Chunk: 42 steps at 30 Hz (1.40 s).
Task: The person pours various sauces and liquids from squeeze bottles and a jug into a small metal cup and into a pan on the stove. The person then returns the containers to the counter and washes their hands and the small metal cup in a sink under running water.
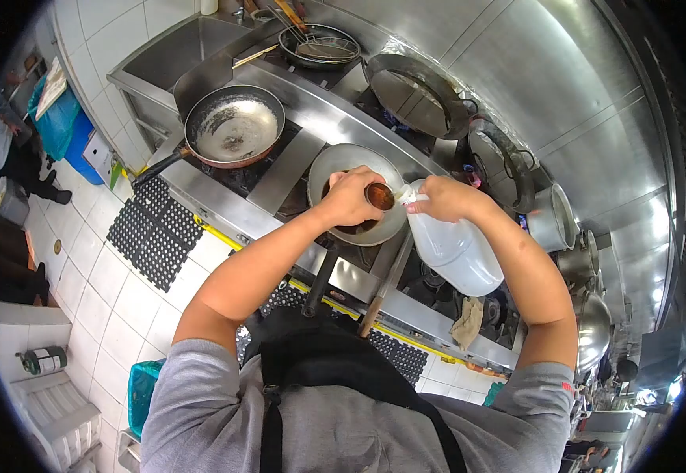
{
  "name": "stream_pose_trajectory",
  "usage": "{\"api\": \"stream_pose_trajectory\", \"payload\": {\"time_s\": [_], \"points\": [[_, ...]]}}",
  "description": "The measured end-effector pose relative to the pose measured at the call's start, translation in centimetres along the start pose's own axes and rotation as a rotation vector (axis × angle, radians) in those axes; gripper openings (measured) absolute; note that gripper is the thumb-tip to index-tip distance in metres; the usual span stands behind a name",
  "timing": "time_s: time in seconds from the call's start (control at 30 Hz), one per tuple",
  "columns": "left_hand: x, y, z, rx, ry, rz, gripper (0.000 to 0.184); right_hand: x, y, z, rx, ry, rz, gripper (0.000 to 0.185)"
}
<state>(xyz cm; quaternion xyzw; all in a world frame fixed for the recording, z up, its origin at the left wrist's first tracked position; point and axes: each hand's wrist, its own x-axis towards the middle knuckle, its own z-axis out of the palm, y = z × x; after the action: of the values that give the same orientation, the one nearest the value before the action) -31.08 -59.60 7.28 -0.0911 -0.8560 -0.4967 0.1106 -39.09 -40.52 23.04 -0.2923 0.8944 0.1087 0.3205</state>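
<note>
My left hand (pixel 351 197) is closed around a small round cup (pixel 380 196), brown inside, tilted toward the right. My right hand (pixel 441 197) grips a translucent white plastic jug (pixel 459 256) near its neck, with its mouth close beside the cup. Whether liquid passes between them I cannot make out. Both hands are above a grey frying pan (pixel 394 169) on the stove, its black handle (pixel 323 280) pointing toward me. Something dark lies in that pan, partly hidden by my left hand.
To the left sits another frying pan (pixel 236 126) with a worn, whitish inside. Large dark pans (pixel 418 94) and a metal pot (pixel 554 217) line the back burners. A beige cloth (pixel 466 322) lies at the stove's front right. Black perforated mats (pixel 154 232) cover some floor.
</note>
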Motion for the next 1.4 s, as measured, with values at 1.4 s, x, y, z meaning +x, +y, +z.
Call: {"api": "stream_pose_trajectory", "payload": {"time_s": [1.4], "points": [[2.7, 0.9, 7.1, 0.875, -0.052, -0.328, 0.068, -15.7, 19.7, 18.4, 0.987, 0.616, -0.334, 0.026]]}}
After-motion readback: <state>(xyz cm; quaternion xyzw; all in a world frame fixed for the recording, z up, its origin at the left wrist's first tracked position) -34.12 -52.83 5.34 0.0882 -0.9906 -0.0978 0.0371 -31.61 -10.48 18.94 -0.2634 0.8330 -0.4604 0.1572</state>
